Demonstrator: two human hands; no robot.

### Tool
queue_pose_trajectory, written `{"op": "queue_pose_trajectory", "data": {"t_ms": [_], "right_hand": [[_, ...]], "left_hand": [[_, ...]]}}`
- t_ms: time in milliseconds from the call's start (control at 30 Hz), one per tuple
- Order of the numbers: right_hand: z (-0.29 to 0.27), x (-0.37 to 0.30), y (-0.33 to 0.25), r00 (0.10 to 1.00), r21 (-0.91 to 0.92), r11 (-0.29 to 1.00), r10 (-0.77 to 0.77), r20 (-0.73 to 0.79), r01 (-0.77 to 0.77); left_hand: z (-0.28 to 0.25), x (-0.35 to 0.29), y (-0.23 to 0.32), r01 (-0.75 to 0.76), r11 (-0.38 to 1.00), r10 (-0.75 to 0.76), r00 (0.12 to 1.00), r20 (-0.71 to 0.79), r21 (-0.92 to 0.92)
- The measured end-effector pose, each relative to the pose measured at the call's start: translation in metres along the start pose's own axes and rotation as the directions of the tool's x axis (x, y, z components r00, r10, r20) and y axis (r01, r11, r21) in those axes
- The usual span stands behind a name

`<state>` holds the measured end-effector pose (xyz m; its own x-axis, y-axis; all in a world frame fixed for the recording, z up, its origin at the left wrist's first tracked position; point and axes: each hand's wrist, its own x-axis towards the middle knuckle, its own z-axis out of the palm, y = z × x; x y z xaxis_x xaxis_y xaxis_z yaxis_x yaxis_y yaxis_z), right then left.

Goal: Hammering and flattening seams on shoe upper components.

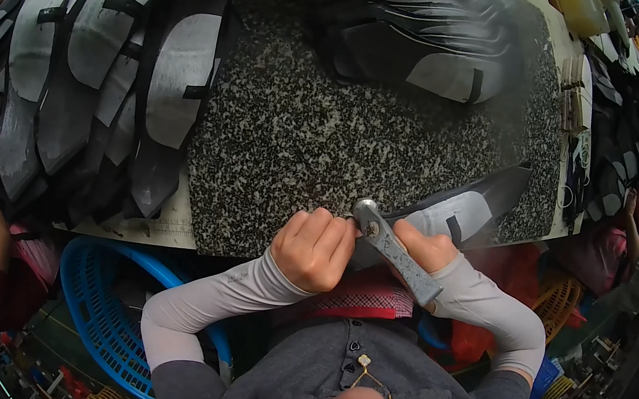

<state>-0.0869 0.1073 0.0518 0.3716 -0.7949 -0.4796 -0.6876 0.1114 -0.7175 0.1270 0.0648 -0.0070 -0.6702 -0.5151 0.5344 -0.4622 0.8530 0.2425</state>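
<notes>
A black shoe upper piece with a light grey lining patch and a small black tab lies slanted at the near edge of a speckled granite slab. My right hand is closed on a grey metal hammer, whose rounded head is at the piece's near left end. Just left of that head, my left hand is closed, its fingertips pinching the edge of the upper piece. The pinched edge is mostly hidden by the fingers and the hammer.
More upper pieces overlap along the left of the table, and a fanned stack lies on the slab's far side. Below the table's left edge stands a blue plastic basket. Other people work at both sides; a yellowish container is at the far right.
</notes>
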Motion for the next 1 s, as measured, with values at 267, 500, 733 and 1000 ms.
{"op": "queue_pose_trajectory", "data": {"t_ms": [267,500,733,1000], "right_hand": [[0.006,0.001,0.005,0.999,-0.017,1.0,-0.023,-0.03,0.023],[-0.004,-0.001,-0.007,0.986,0.029,0.994,-0.097,-0.133,0.102],[-0.009,-0.018,0.011,0.975,0.228,0.973,0.026,-0.223,0.026],[-0.03,-0.09,0.063,0.206,0.34,0.562,0.289,-0.935,0.754]], "left_hand": [[-0.001,-0.005,0.001,-0.059,0.982,0.052,0.998,-0.041,-0.18],[0.023,-0.022,0.032,-0.086,0.979,0.088,0.996,0.002,-0.184],[0.029,-0.012,0.038,-0.024,0.998,0.021,0.999,-0.048,-0.057],[-0.095,0.054,-0.031,0.331,0.864,-0.446,0.853,-0.27,-0.38]]}}
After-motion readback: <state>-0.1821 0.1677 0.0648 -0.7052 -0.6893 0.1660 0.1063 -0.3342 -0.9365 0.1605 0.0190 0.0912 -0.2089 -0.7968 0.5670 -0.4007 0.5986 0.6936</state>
